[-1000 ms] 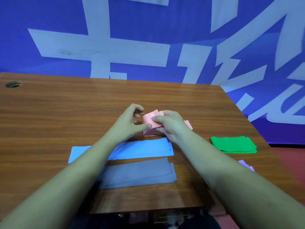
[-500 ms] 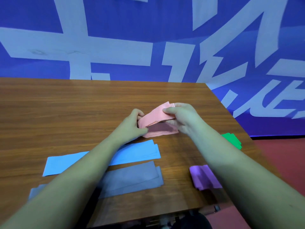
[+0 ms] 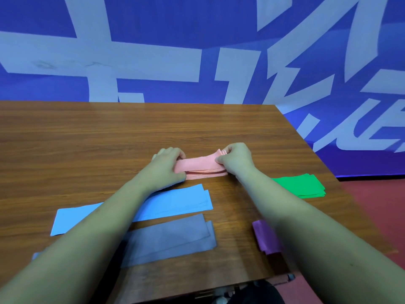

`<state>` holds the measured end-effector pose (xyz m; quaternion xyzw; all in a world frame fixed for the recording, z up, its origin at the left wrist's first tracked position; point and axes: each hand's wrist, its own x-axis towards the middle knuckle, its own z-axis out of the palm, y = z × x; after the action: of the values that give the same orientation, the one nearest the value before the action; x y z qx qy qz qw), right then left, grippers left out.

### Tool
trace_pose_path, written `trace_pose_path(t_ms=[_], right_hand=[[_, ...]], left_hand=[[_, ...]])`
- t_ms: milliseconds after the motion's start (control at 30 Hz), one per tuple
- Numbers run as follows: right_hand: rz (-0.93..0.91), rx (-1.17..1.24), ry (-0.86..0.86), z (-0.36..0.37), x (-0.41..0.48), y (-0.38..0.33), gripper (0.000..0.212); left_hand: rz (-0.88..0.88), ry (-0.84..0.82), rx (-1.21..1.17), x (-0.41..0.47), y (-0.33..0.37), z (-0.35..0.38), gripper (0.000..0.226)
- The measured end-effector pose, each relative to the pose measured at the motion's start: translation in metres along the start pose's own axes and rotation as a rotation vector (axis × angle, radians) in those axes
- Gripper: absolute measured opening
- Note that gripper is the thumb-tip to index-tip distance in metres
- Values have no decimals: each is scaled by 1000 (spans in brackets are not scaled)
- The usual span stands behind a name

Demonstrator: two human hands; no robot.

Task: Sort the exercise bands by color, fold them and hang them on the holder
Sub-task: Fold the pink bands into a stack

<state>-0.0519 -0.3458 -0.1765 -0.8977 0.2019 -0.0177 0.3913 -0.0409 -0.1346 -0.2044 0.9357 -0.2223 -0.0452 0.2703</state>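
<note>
The pink band is held low over the middle of the table. One end is pinched in the curled fingers of the left hand, the other in those of the right hand, and a lower layer rests on the wood. The fold appears to be half made. The layers should be drawn taut, their edges lined up, and the band pressed flat before release. The blue band and grey band lie unfolded nearby. No holder is seen.
</note>
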Motion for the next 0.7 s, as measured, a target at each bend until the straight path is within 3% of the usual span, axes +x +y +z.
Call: trace_pose_path(t_ms=[100, 167, 267, 400, 600, 700], right_hand=[[-41, -23, 20, 7, 2, 11, 20], [-122, -71, 60, 12, -1, 17, 28], [-261, -271, 130, 20, -6, 20, 27], [-393, -408, 227, 21, -24, 9, 31], [-566, -217, 38, 18, -93, -20, 24], [-657, -180, -100, 32, -139, -22, 21]], left_hand=[[14, 5, -1, -2, -4, -2, 50], [24, -3, 45, -3, -8, -3, 44], [6, -20, 83, -4, -11, -5, 30], [1, -35, 66, -18, -12, -16, 42], [-11, 153, -86, -81, -18, -41, 14], [-77, 223, -123, -125, -21, -48, 11]])
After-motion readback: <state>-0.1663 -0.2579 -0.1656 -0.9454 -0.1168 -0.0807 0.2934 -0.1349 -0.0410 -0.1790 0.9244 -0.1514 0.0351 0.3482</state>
